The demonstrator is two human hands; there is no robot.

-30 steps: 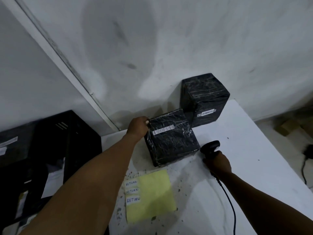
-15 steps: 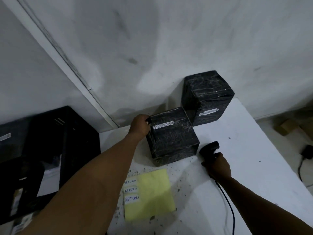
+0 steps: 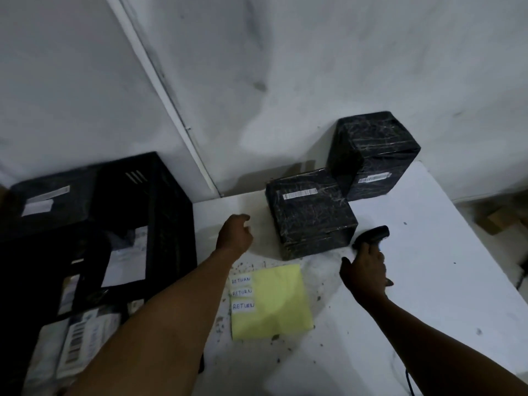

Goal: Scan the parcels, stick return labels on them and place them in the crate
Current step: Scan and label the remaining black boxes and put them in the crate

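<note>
- A black slatted plastic crate (image 3: pixel 160 212) stands at the far left, just beside the table's left edge; black-wrapped parcels with white barcode stickers (image 3: pixel 45 201) lie inside it, and more pale packages fill its near end.
- The left hand (image 3: pixel 234 234) hovers above the white table top (image 3: pixel 428 281), between the crate and the nearer parcel. Its fingers are loosely curled with nothing in them, and it is apart from the parcel.
- Below that hand, a square pale yellow paper sheet (image 3: pixel 280 301) lies flat on the table, with three small white stickers hand-lettered "RETURN" (image 3: pixel 242 292) stacked along its left edge.
- The nearer black film-wrapped box-shaped parcel (image 3: pixel 311 215) sits on the table just past the sheet, a white barcode strip (image 3: pixel 300 193) on its upper face.
- Behind it to the right, touching or almost touching its far corner, a second, taller black film-wrapped parcel (image 3: pixel 371 150) stands against the grey wall (image 3: pixel 314 67), its barcode strip on the side facing the camera.
- The right hand (image 3: pixel 364 272) is closed around the grip of a black handheld barcode scanner (image 3: pixel 373 235), whose head lies just beside the nearer parcel's right bottom corner.
- A dark cable (image 3: pixel 409 380) runs from below the right forearm to the picture's bottom edge.
</note>
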